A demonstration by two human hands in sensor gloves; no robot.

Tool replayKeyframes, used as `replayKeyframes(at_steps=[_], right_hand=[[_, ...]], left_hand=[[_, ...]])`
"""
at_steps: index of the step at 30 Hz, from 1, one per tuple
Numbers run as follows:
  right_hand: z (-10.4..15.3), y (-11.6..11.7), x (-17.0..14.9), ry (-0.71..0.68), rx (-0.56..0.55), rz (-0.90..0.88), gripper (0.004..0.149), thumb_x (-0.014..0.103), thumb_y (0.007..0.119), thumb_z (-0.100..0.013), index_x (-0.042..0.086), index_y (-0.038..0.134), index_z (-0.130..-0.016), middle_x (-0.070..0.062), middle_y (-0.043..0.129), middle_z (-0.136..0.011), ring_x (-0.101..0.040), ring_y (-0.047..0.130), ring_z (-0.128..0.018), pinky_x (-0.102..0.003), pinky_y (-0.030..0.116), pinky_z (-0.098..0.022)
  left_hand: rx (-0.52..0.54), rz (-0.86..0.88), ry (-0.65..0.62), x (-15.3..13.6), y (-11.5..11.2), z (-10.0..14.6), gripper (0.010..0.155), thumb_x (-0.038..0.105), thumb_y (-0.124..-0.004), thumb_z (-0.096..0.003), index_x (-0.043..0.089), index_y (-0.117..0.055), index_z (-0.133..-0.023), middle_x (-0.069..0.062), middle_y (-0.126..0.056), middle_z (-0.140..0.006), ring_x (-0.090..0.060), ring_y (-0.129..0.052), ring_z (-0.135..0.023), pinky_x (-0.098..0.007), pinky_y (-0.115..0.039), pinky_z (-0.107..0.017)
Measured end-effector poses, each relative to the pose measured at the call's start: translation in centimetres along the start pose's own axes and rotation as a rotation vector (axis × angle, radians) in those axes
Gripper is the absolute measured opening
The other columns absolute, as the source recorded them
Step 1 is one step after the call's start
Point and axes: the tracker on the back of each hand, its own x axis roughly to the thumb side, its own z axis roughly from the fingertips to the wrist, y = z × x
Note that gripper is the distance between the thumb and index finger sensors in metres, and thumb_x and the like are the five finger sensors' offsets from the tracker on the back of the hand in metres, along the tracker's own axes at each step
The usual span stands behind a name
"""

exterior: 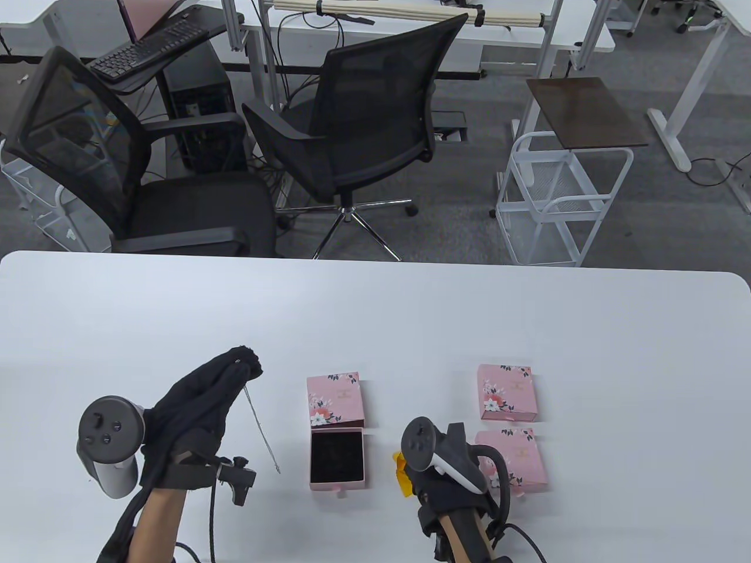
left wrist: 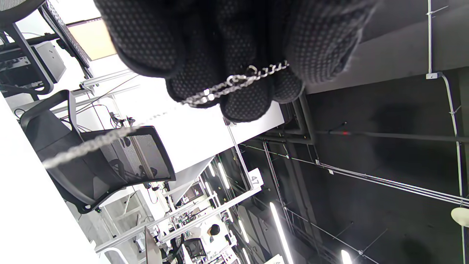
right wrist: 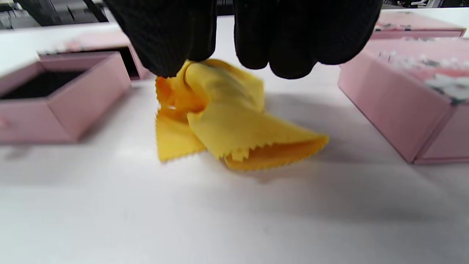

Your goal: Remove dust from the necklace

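A thin silver necklace point(exterior: 260, 426) hangs down from my raised left hand point(exterior: 237, 362), whose fingertips pinch its upper end; the chain's lower end reaches the white table point(exterior: 375, 316). In the left wrist view the chain point(left wrist: 234, 82) lies across my pinched fingertips point(left wrist: 242, 99). My right hand point(exterior: 437, 469) sits low over the table between the boxes and pinches a yellow cloth point(exterior: 403, 476). The right wrist view shows the cloth point(right wrist: 227, 117) bunched under my fingers point(right wrist: 168, 40), its zigzag edges resting on the table.
An open pink drawer box with black lining point(exterior: 338, 458) lies between my hands, its flowered sleeve point(exterior: 334, 399) just behind it. Two shut pink boxes point(exterior: 507, 392) point(exterior: 516, 458) lie right of my right hand. Office chairs point(exterior: 364, 123) stand beyond the far edge.
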Motion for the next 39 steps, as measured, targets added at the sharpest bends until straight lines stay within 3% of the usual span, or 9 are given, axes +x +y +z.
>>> replayKeyframes(at_steps=[5, 9, 14, 21, 33, 39], right_hand=[[-1.5, 1.5, 1.2, 0.030, -0.008, 0.122, 0.058, 0.029, 0.080, -0.065, 0.020, 0.052, -0.115, -0.032, 0.056, -0.114, -0.058, 0.071, -0.091, -0.064, 0.064, -0.067], [-1.8, 2.0, 1.9, 0.045, -0.085, 0.248, 0.057, 0.029, 0.081, -0.063, 0.021, 0.054, -0.113, -0.027, 0.063, -0.110, -0.049, 0.080, -0.085, -0.058, 0.070, -0.065], [-1.8, 2.1, 1.5, 0.035, -0.166, 0.201, 0.048, 0.026, 0.084, -0.061, 0.021, 0.067, -0.105, -0.019, 0.079, -0.095, -0.036, 0.093, -0.068, -0.049, 0.079, -0.058], [-1.1, 1.2, 0.2, 0.020, -0.180, -0.011, 0.047, 0.026, 0.084, -0.061, 0.017, 0.069, -0.104, -0.018, 0.083, -0.091, -0.034, 0.095, -0.065, -0.048, 0.080, -0.056], [3.9, -6.6, 1.8, -0.203, -0.548, -0.529, 0.049, 0.027, 0.084, -0.061, 0.014, 0.068, -0.105, -0.018, 0.083, -0.091, -0.035, 0.094, -0.066, -0.050, 0.079, -0.055], [5.7, -8.6, 4.9, -0.376, -0.637, -0.738, 0.049, 0.027, 0.083, -0.061, 0.014, 0.068, -0.105, -0.018, 0.082, -0.091, -0.035, 0.094, -0.066, -0.050, 0.079, -0.056]], left_hand=[[-0.006, 0.000, -0.001, 0.0, -0.2, 0.0, 0.038, 0.047, -0.084, -0.0576, 0.028, -0.092, -0.090, 0.001, -0.104, -0.082, -0.025, -0.096, -0.078, -0.046, -0.084, -0.056], [-0.011, 0.000, 0.001, 0.0, -0.3, 0.0, 0.038, 0.047, -0.084, -0.0578, 0.028, -0.092, -0.090, 0.001, -0.104, -0.082, -0.025, -0.096, -0.078, -0.046, -0.084, -0.056], [-0.012, -0.003, 0.005, -0.1, -0.3, 0.0, 0.038, 0.047, -0.084, -0.0576, 0.028, -0.092, -0.090, 0.001, -0.104, -0.082, -0.025, -0.096, -0.078, -0.046, -0.084, -0.056], [-0.012, -0.008, 0.004, -0.1, -0.4, 0.0, 0.038, 0.047, -0.084, -0.0577, 0.028, -0.092, -0.090, 0.001, -0.104, -0.082, -0.026, -0.096, -0.078, -0.046, -0.083, -0.056], [-0.045, -0.022, 0.007, -0.1, -1.0, 0.0, 0.038, 0.047, -0.084, -0.0575, 0.028, -0.092, -0.090, 0.000, -0.104, -0.083, -0.027, -0.096, -0.079, -0.047, -0.083, -0.056], [-0.068, -0.024, 0.015, -0.2, -1.5, 0.0, 0.038, 0.047, -0.084, -0.0574, 0.027, -0.093, -0.089, 0.000, -0.105, -0.082, -0.026, -0.097, -0.078, -0.046, -0.084, -0.055]])
